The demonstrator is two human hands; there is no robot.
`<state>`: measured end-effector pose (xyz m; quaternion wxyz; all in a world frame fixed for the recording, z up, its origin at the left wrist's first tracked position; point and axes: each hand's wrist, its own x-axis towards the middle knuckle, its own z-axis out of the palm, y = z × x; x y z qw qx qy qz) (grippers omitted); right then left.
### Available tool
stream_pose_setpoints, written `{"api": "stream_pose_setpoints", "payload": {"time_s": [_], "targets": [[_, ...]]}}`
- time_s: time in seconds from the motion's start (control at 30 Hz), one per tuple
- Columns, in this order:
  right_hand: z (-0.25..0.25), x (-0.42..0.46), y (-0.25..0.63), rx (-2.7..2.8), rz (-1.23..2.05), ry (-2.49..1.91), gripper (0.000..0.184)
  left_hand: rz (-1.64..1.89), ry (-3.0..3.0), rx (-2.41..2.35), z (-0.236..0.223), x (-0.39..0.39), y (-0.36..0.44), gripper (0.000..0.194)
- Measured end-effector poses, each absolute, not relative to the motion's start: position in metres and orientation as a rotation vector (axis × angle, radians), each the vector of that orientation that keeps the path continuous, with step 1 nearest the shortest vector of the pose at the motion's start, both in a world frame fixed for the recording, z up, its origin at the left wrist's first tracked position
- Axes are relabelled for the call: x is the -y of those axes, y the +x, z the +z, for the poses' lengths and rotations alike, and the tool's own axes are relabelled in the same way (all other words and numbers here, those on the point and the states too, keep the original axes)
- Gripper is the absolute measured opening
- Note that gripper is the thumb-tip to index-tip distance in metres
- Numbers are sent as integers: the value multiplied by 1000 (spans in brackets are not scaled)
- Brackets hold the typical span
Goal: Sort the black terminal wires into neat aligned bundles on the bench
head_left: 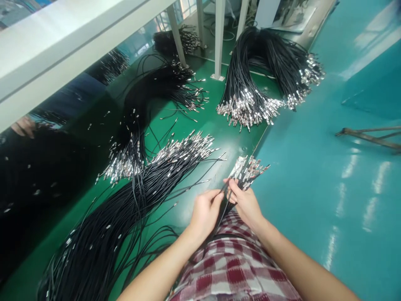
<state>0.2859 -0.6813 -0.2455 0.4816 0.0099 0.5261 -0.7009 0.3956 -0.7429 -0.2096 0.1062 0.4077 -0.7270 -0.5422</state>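
Note:
In front of my checked garment, both hands work on a small bundle of black cables with silvery metal ends (250, 169). My right hand (246, 200) is closed round the bundle just below those ends, its thumb on top. My left hand (206, 207) pinches a thin black cable (224, 193) close beside the right hand. The rest of the bundle runs down toward my lap, partly hidden by my hands. Left of my hands lies a large pile of black cables (147, 188), its metal tips pointing toward the upper right.
A thick tied bundle of black cables (260, 54) lies bent on the green table (209, 119) near its right edge. Another cable heap (140, 96) sits further left. White frame posts (219, 42) and a pale beam (62, 46) cross above. Another person's hand (24, 126) shows at far left.

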Motion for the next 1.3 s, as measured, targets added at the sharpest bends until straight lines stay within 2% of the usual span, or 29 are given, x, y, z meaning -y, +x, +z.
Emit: {"api": "stream_pose_setpoints", "payload": {"time_s": [0.2, 0.3, 0.47, 0.6, 0.67, 0.73, 0.8, 0.9, 0.97, 1.03, 1.1, 1.17, 1.23, 1.3], "targets": [[-248, 658, 292, -1353, -1693, -17, 36, -1678, 1120, 2153, -211, 719, 378, 34], [-252, 645, 295, -1362, -1716, -61, 32, -1578, 1234, 2223, -212, 708, 382, 34], [-250, 638, 296, -1653, -1600, -276, 39, -1460, 1236, 2267, -213, 701, 383, 31], [-236, 655, 300, -1792, -1588, -544, 45, -1753, 1103, 2049, -226, 702, 409, 31], [-225, 671, 304, -1637, -1648, -502, 43, -2014, 1024, 1993, -236, 703, 440, 31], [-211, 689, 307, -1406, -1662, -313, 39, -2117, 1076, 2072, -244, 704, 477, 30], [-192, 705, 309, -1187, -1613, -147, 33, -2058, 1278, 2233, -241, 707, 515, 23], [-164, 717, 311, -966, -1598, -114, 28, -1902, 1542, 2474, -213, 713, 555, 14], [-157, 717, 311, -865, -1665, -122, 30, -1549, 1747, 2644, -187, 714, 568, 19], [-171, 712, 312, -802, -1709, -79, 36, -1034, 2016, 2741, -174, 708, 571, 24], [-204, 704, 313, -814, -1655, 55, 49, -797, 2190, 2795, -183, 697, 569, 29], [-246, 695, 313, -959, -1512, 279, 61, -1053, 2078, 2862, -208, 692, 569, 36], [-280, 685, 310, -1026, -1454, 409, 61, -1342, 1787, 2721, -237, 702, 575, 41], [-298, 675, 304, -1005, -1458, 470, 58, -1176, 1693, 2393, -256, 735, 587, 33]]}}
